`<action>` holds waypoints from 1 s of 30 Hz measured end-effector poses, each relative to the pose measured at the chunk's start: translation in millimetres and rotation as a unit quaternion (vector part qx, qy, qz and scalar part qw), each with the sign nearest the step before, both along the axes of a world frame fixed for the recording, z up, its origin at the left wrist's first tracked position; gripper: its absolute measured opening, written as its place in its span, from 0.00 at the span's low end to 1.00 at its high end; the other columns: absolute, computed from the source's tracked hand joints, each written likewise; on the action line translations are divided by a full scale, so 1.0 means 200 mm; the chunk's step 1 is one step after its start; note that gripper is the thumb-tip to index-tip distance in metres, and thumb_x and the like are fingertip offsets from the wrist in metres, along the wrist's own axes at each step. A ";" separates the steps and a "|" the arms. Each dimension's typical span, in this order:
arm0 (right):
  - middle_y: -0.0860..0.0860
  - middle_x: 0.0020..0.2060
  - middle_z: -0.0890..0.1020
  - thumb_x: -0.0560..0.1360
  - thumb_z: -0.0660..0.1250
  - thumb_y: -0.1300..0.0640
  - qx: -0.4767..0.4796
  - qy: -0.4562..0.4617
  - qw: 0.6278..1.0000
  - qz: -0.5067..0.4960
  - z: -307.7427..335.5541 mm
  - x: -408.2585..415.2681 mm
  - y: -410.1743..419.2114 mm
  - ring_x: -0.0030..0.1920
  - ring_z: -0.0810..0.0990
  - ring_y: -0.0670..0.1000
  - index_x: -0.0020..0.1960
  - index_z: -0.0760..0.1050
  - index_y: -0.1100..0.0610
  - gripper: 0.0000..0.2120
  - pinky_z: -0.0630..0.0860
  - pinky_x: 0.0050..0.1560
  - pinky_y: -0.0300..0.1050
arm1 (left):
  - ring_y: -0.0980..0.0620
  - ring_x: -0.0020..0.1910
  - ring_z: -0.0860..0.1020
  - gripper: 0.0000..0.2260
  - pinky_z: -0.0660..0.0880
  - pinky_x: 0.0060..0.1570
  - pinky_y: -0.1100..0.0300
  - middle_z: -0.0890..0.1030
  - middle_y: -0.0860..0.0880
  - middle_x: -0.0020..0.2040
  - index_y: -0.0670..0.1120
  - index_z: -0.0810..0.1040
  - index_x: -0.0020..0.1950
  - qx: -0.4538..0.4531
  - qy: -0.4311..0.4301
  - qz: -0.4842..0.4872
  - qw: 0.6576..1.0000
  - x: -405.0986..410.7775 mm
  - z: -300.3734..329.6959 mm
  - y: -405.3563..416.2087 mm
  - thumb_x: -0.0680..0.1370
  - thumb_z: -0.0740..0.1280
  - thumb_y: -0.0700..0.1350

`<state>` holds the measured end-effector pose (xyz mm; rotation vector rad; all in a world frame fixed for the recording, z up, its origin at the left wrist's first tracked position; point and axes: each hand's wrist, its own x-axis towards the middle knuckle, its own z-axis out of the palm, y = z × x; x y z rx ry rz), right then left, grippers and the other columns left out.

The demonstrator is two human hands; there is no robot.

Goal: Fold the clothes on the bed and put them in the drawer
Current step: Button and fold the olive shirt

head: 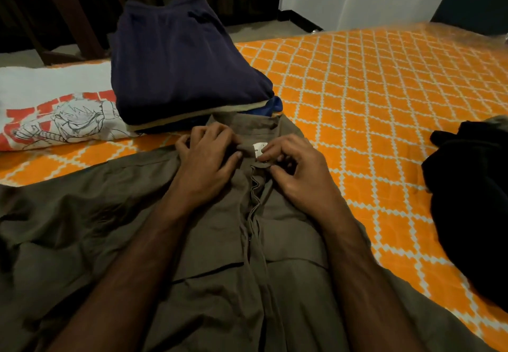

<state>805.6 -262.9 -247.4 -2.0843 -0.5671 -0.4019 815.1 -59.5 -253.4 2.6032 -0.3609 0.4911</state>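
An olive-brown button shirt (pixel 214 274) lies spread face up on the bed, collar away from me, a white label showing inside the collar. My left hand (pixel 209 159) pinches the left side of the collar with curled fingers. My right hand (pixel 295 169) pinches the right collar edge beside the top of the placket. Just beyond the collar sits a stack of folded clothes (pixel 181 63) with a dark navy garment on top. A black garment (pixel 472 200) lies crumpled at the right edge of the bed.
The bed (pixel 371 90) has an orange sheet with a white diamond pattern. A white T-shirt (pixel 57 115) with a red cartoon print lies at the left. A dark chair (pixel 55 13) stands beyond the bed, with a white wall at the back right.
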 end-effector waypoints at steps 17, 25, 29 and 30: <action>0.47 0.47 0.82 0.74 0.73 0.65 -0.046 -0.020 0.998 0.027 0.04 -0.01 0.03 0.51 0.76 0.51 0.53 0.86 0.52 0.11 0.71 0.53 0.43 | 0.47 0.52 0.80 0.13 0.68 0.61 0.28 0.83 0.55 0.46 0.57 0.79 0.51 -0.315 0.139 -0.026 0.939 0.05 0.05 0.06 0.76 0.61 0.62; 0.46 0.42 0.83 0.71 0.76 0.64 0.004 -0.018 1.000 -0.022 0.04 -0.02 0.08 0.45 0.77 0.50 0.48 0.83 0.56 0.08 0.74 0.46 0.45 | 0.56 0.45 0.83 0.04 0.79 0.46 0.57 0.85 0.53 0.44 0.48 0.81 0.51 -0.373 0.147 -0.077 0.913 0.03 0.08 0.02 0.81 0.66 0.41; 0.46 0.42 0.83 0.71 0.76 0.63 0.009 -0.014 0.999 -0.036 0.03 -0.01 0.08 0.45 0.77 0.49 0.48 0.83 0.54 0.08 0.74 0.46 0.44 | 0.60 0.44 0.83 0.04 0.76 0.41 0.68 0.85 0.54 0.42 0.45 0.81 0.52 -0.392 0.160 -0.094 0.901 0.01 0.09 0.01 0.80 0.67 0.38; 0.46 0.42 0.84 0.71 0.76 0.63 0.011 -0.013 0.999 -0.035 0.04 -0.01 0.09 0.45 0.77 0.50 0.48 0.83 0.54 0.08 0.74 0.46 0.46 | 0.59 0.45 0.83 0.04 0.76 0.43 0.67 0.85 0.53 0.43 0.45 0.81 0.51 -0.392 0.158 -0.093 0.902 0.01 0.09 0.01 0.80 0.68 0.39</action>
